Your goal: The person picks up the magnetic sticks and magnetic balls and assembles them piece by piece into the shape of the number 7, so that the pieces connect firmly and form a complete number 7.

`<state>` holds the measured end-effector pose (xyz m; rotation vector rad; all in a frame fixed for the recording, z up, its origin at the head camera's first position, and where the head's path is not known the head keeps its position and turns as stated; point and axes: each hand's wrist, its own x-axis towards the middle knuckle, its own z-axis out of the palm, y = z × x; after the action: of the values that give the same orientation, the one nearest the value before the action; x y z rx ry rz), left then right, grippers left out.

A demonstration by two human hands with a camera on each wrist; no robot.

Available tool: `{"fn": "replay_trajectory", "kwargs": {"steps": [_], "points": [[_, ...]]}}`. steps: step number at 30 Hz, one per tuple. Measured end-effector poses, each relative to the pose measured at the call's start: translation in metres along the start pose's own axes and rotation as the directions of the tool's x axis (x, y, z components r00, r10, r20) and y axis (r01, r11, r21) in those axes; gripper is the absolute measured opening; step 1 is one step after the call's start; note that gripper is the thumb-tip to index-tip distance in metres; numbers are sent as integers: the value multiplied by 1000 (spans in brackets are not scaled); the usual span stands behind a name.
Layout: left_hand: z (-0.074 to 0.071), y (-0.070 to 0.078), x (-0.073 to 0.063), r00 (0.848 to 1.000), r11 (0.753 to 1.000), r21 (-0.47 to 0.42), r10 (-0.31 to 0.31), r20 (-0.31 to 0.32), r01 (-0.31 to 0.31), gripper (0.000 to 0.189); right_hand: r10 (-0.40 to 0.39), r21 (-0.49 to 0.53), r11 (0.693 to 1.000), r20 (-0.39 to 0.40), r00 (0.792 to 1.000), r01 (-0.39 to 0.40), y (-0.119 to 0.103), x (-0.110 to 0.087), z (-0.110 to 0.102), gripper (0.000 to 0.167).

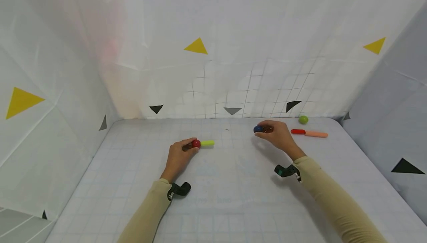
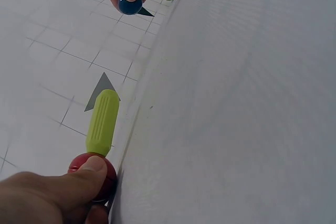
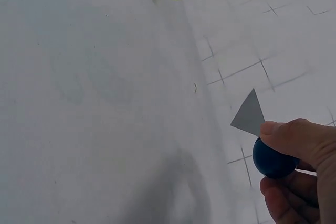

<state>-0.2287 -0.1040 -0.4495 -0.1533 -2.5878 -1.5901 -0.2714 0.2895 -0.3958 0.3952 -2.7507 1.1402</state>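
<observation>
In left hand (image 1: 177, 158): red ball (image 1: 196, 143), pinched, yellow-green handle (image 1: 208, 143) jutting rightward. Across gap: blue ball (image 1: 257, 129) pinched in right hand (image 1: 279, 135), raised above white table (image 1: 233, 176). Farther right: green ball (image 1: 303, 119) near far edge, red-and-orange stick (image 1: 310, 133) just in front.

The round red ball (image 1: 196, 144) and the round blue ball (image 2: 129, 7) showed smooth, glossy surfaces with small highlights. The yellow-green, rod-shaped handle (image 2: 103, 121) resembled matt plastic, moulded with lengthwise ridges. The white, gridded counter (image 1: 227, 183) looked smooth, with a faint sheen; the white wall sheeting (image 1: 267, 20) appeared thin and creased. Beige sleeves (image 1: 143, 213) were matt, wrinkled cloth.
</observation>
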Motion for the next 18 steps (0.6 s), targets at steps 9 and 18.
{"fn": "replay_trajectory", "kwargs": {"steps": [9, 18], "points": [[1, 0, 0, 1000, 1000, 7, 12, -7, -12, 41, -34, 39, 999, 21, 999, 33, -9, 1, 16, 37], [0, -2, 1, 1000, 1000, 8, 3, -5, -3, 40, -14, 21, 1000, 34, 999, 13, -17, 2, 25, 37]]}}
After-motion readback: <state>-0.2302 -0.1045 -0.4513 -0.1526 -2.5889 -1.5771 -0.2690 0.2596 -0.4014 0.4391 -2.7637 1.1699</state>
